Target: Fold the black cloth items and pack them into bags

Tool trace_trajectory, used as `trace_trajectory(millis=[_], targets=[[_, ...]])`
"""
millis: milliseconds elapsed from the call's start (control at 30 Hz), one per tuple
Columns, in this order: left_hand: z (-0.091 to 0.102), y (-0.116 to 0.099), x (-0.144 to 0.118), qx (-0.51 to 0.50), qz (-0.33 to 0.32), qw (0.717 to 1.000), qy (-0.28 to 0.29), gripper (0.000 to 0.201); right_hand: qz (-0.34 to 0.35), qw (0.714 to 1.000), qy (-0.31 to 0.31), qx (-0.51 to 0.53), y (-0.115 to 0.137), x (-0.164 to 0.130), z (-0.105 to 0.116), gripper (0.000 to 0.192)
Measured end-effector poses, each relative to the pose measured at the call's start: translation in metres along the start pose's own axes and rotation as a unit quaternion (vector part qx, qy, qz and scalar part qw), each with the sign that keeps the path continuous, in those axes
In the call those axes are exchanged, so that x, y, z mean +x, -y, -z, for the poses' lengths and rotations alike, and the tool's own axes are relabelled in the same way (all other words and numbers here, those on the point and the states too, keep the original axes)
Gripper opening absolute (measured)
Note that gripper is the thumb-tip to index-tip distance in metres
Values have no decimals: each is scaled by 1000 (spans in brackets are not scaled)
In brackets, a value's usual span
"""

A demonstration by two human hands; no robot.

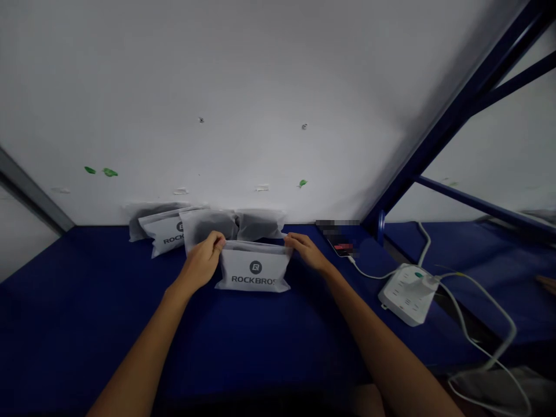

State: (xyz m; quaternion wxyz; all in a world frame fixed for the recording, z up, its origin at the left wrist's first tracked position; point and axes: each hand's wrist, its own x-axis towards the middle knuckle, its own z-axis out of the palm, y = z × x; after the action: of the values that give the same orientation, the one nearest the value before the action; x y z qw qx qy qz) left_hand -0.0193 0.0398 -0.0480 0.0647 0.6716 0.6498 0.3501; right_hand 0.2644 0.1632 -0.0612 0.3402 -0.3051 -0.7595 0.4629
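A pale frosted pouch (254, 267) printed ROCKBROS stands upright on the blue surface, its printed face towards me. My left hand (203, 260) pinches its upper left corner between thumb and fingers. At the upper right corner, my right hand (307, 250) is closed on the pouch in the same way. Behind it, against the wall, lean more such pouches: one with dark contents (204, 225) by my left hand, another dark-filled pouch (259, 225) farther right, and a printed pouch (163, 231) at the left. What is inside the held pouch is hidden.
To the right lies a phone (336, 238) with a white charging cable (369, 276) running to a white power strip (408, 295). A blue metal frame (438, 139) rises at the right. The white wall (252, 87) borders the blue tabletop (108, 324) at the back.
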Motion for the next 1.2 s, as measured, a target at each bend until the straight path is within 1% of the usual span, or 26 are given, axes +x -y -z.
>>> trace_trajectory(millis=[67, 100, 167, 200, 300, 367, 567, 733, 867, 1033, 1100, 1200], targets=[[-4, -4, 0, -77, 14, 997, -17, 28, 1, 1000, 21, -3, 13, -5, -10, 38], [-6, -7, 0, -106, 17, 994, -25, 29, -1, 999, 39, -3, 20, -8, -17, 35], [-10, -11, 0, -150, 25, 988, -40, 29, -1, 994, 106, -7, 33, -14, -30, 20], [-11, -13, 0, -166, 30, 985, -46, 28, 14, 993, 117, -22, 38, -18, -36, 17], [-14, -16, -1, -195, 40, 979, -54, 25, 57, 989, 118, -64, 49, -24, -52, 19], [-16, -16, -2, -198, 38, 978, -54, 24, 77, 988, 114, -75, 53, -27, -57, 20], [-22, -17, -5, -174, 24, 983, -50, 26, 115, 976, 141, -120, 61, -30, -58, 29], [-28, -28, -9, -164, 41, 985, -36, 25, 137, 966, 163, -145, 61, -32, -60, 22], [-32, -31, -12, -180, 41, 983, -9, 21, 122, 971, 169, -115, 58, -34, -66, 15], [-34, -28, -11, -199, 29, 979, 9, 24, 90, 979, 163, -86, 55, -33, -69, 12], [-34, -28, -11, -201, 30, 979, 11, 26, 81, 978, 172, -83, 53, -32, -67, 13], [-34, -28, -11, -205, 30, 978, 15, 30, 67, 979, 181, -70, 52, -30, -64, 22]])
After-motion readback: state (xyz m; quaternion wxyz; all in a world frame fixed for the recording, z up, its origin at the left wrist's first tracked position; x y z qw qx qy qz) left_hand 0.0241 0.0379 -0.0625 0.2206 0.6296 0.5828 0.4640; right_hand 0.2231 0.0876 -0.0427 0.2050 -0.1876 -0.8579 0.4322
